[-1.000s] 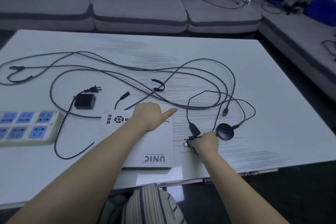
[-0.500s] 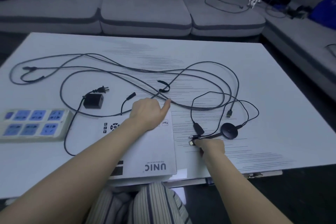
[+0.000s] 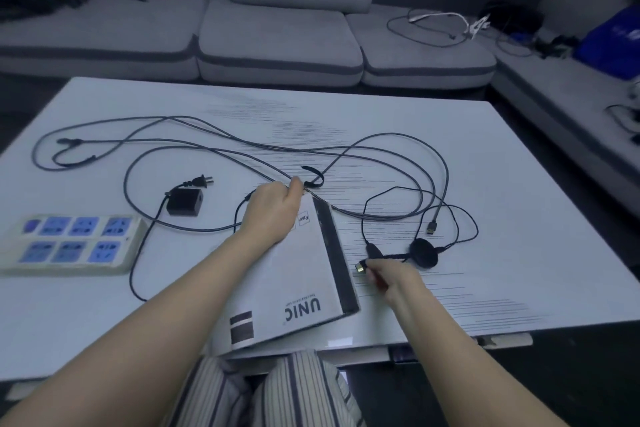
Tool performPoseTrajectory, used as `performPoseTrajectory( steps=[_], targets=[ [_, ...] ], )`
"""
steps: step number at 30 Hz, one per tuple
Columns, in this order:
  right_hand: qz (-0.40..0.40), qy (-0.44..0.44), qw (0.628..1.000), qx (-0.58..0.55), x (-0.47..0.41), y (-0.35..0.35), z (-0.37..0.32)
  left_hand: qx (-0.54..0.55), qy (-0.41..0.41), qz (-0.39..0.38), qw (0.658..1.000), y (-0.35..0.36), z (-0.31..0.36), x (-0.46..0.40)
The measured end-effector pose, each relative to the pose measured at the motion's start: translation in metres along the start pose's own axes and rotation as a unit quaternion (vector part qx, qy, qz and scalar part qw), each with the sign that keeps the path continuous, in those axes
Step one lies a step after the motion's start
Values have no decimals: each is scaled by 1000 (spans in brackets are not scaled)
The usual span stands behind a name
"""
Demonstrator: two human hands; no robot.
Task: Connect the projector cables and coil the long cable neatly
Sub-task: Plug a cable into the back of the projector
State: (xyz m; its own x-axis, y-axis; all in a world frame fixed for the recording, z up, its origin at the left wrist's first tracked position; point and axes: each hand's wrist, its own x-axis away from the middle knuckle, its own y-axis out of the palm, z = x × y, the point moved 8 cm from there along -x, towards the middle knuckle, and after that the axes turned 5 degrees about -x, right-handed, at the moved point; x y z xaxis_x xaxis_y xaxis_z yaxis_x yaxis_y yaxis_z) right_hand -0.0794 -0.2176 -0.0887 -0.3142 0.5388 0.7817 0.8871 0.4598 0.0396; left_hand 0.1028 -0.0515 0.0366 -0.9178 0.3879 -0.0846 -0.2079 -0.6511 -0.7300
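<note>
A dim domestic living room: a grey L-shaped cushioned sofa [image 3: 277, 35] wraps two sides of a low white rectangular coffee table [image 3: 519, 218]; loose charging cables [image 3: 433, 28] lie across its seats.

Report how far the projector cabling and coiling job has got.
Done: nothing yet; the long cable lies sprawled in loose loops on the table. In hand: the right hand pinches a gold-tipped plug beside the projector, which the left hand rests on. Left: plugging in, then coiling.
</note>
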Motion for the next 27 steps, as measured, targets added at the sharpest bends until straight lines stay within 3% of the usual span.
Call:
performPoseTrajectory(
  steps=[6,11,19,27],
  targets=[
    [-196,0,962,-187,60,42,-31,137,-82,2,987,-10,-27,7],
    [-314,-79,939,-118,117,70,-49,194,-89,-8,977,-11,-34,10],
    [-335,-145,931,22,147,94,-42,273,-81,-23,958,-19,-41,14],
    [-303,-212,928,43,166,104,-45,275,-77,-32,958,-19,-40,14]
  ],
)
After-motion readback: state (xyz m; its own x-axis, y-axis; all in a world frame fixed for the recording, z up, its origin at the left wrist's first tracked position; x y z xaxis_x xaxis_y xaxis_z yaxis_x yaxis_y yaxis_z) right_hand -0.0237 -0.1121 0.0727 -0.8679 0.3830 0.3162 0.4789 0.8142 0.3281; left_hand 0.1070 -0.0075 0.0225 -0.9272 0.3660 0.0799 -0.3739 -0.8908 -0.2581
